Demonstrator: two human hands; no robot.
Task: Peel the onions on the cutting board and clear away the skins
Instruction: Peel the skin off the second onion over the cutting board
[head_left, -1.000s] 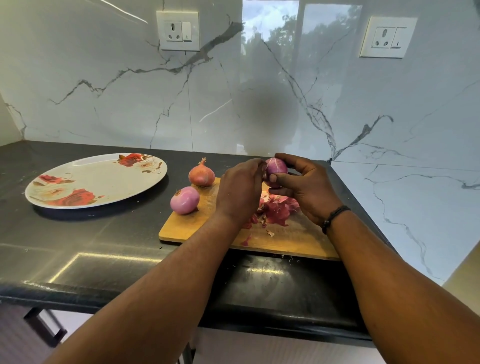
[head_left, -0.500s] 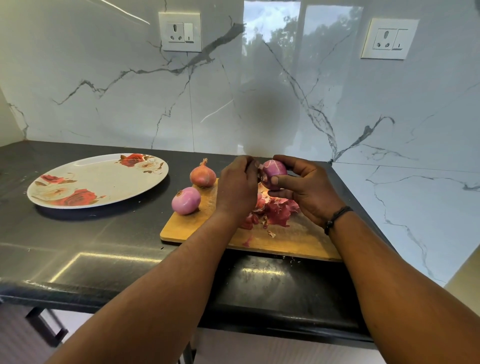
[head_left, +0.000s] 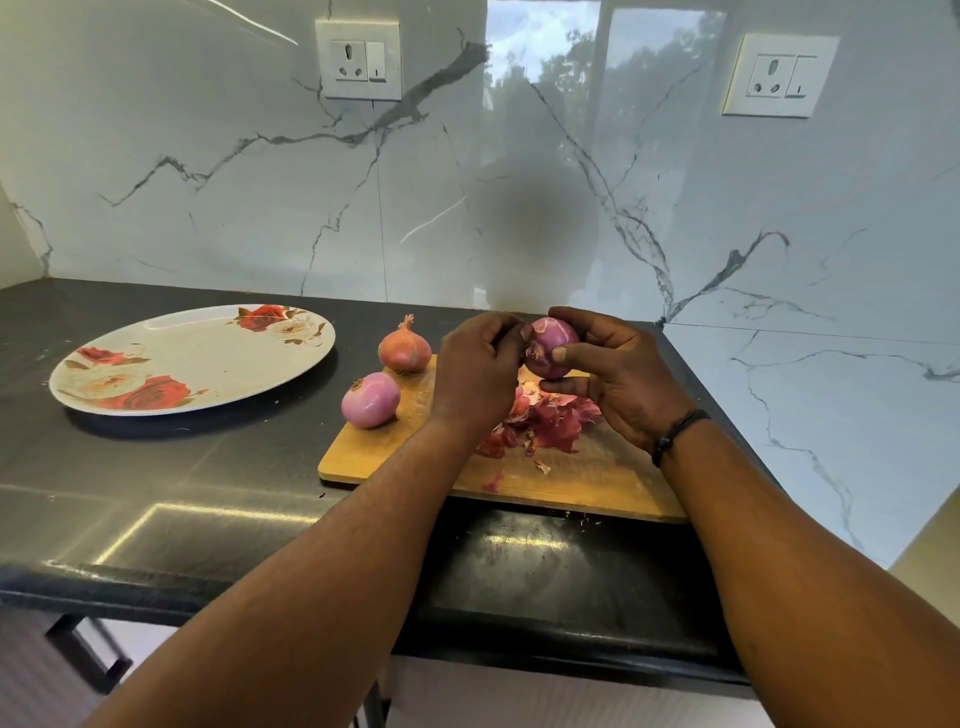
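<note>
My right hand (head_left: 618, 379) grips a partly peeled purple onion (head_left: 551, 347) above the wooden cutting board (head_left: 582, 483). My left hand (head_left: 475, 371) is curled at the onion's left side, its fingertips pinching at the skin there. A heap of red onion skins (head_left: 550, 421) lies on the board under my hands, with a few scraps nearer the front edge. A peeled pink onion (head_left: 370, 400) rests at the board's left edge. An unpeeled brown onion (head_left: 404, 349) stands at the board's far left corner.
A floral plate (head_left: 192, 358) sits on the black counter (head_left: 156, 493) to the left of the board. The marble wall runs behind and along the right side. The counter's front edge is close to me.
The onion has turned a little in my right hand and sits slightly higher. My left hand has stayed at its left side, picking at the skin.
</note>
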